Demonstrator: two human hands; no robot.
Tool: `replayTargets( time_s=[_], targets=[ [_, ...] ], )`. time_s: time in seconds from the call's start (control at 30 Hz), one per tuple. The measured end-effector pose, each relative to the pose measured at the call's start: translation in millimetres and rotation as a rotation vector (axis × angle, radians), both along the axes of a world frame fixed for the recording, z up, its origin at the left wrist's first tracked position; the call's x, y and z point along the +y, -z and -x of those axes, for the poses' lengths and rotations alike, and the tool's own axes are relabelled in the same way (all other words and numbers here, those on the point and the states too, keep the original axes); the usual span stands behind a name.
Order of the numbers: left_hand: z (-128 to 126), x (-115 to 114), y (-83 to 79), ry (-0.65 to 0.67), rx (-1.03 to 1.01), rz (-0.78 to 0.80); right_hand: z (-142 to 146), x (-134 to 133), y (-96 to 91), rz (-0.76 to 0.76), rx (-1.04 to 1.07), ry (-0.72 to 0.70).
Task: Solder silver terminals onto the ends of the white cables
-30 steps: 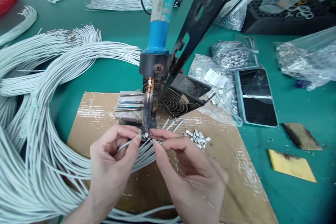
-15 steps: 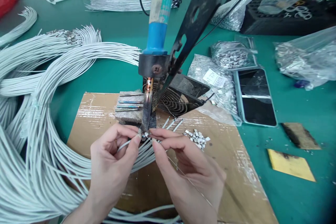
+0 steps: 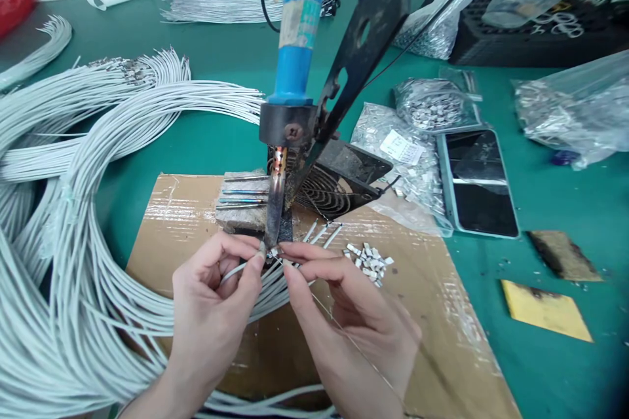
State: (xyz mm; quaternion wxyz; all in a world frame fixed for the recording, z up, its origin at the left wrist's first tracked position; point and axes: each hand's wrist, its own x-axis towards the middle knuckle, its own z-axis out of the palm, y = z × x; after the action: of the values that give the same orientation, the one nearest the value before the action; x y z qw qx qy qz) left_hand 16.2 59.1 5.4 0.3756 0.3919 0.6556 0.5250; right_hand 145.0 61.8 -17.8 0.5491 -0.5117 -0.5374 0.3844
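Observation:
My left hand [image 3: 211, 301] pinches a thin white wire [image 3: 234, 271] between thumb and forefinger. My right hand [image 3: 351, 321] pinches a fine strand of solder wire [image 3: 363, 359] that trails back over my wrist. Both fingertips meet at a small metal terminal [image 3: 273, 251], held right under the tip of a blue-handled soldering iron [image 3: 297, 33] clamped upright in a black stand [image 3: 366, 46]. A small pile of loose metal terminals [image 3: 368, 260] lies on the taped cardboard sheet [image 3: 442, 314] just right of my right hand.
Big loops of white wires [image 3: 73, 222] fill the left of the green table [image 3: 565, 209]. A black fan [image 3: 339, 180] sits behind the iron. Bags of terminals [image 3: 432, 105], a phone [image 3: 476, 180], a yellow sponge [image 3: 545, 311] and a burnt pad [image 3: 563, 255] lie to the right.

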Motion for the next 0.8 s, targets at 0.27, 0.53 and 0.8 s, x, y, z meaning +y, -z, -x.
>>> replayTargets(
  time_s=[0.27, 0.53, 0.8],
  targets=[
    [-2.9, -0.8, 1.0, -0.016, -0.009, -0.013, 2.1, -1.8, -0.8, -0.018, 0.003, 0.024],
    [1.0, -4.2, 4.2, 0.012, 0.031, -0.02, 1.9, -2.3, 4.3, -0.053, 0.016, 0.001],
    [-4.8, -5.3, 1.2, -0.054, 0.0, -0.032, 0.3, -2.6, 5.6, -0.104, -0.042, -0.005]
  ],
)
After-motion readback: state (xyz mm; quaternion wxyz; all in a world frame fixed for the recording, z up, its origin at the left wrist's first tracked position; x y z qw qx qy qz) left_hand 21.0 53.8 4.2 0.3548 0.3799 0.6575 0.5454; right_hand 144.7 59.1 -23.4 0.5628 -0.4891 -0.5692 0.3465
